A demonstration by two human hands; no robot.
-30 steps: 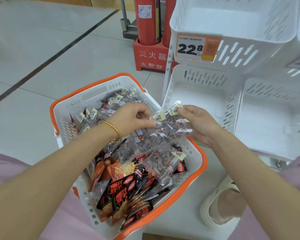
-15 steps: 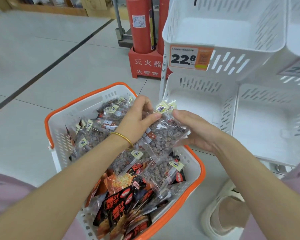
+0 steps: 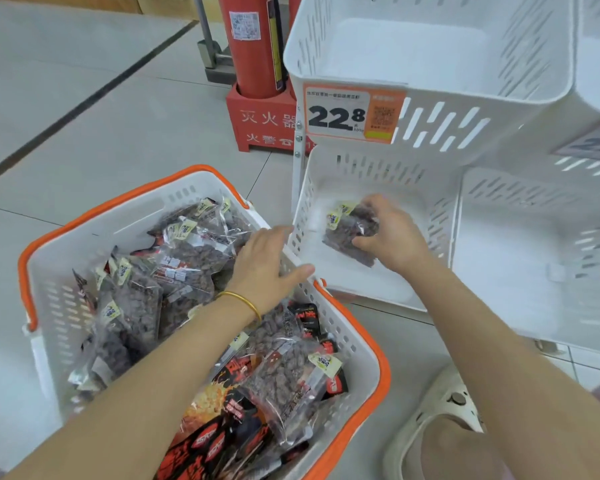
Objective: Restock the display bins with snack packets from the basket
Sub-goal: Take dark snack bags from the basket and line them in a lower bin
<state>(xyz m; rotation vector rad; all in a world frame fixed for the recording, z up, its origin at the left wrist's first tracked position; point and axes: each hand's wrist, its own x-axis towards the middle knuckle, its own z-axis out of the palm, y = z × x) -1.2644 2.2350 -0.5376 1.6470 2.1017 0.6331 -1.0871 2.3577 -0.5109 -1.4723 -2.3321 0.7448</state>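
Observation:
A white basket with an orange rim stands on the floor, full of clear packets of dark snacks and black-and-orange packets. To its right is the lower left display bin, white and slotted. My right hand is inside that bin and grips a small bunch of clear dark snack packets just above the bin floor. My left hand hovers over the basket's right edge, fingers spread and holding nothing.
An upper white bin carries a price tag reading 22.8. Another lower bin sits to the right. Red fire extinguishers in a red stand are behind the basket. A white shoe is at the bottom right.
My right hand has carried the packets from above the basket into the lower left bin. My left hand has let go of them and stays over the basket.

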